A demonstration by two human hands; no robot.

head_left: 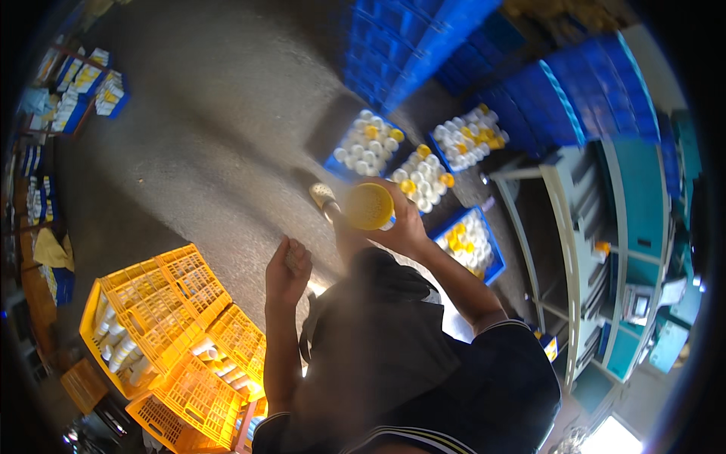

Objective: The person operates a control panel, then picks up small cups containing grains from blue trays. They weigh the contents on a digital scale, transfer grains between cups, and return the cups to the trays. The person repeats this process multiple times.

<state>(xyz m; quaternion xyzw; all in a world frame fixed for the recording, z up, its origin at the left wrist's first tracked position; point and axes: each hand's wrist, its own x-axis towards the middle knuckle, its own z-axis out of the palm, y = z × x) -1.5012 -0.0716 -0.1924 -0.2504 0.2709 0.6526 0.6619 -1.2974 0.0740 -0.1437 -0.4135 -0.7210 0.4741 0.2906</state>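
In front of my body, my right hand [404, 225] is wrapped round a round tub [368, 206] with a yellow, speckled top and a bit of white side showing. Whether that top is a lid or the inside of the tub I cannot tell. Lower and to the left, my left hand [289, 271] is raised with its fingers curled in. A small greyish patch shows at its fingers, too unclear to name. Beyond the tub, blue crates hold many white and yellow round tubs, among them the near crate [495, 266] and the far-left crate [333, 168].
Yellow slatted crates [168, 299] with white containers stand at the lower left. Tall blue crate stacks [389, 57] rise ahead, with more [597, 91] at right. A pale metal frame [556, 193] stands at right. My shoe [322, 197] is on the concrete floor [197, 113].
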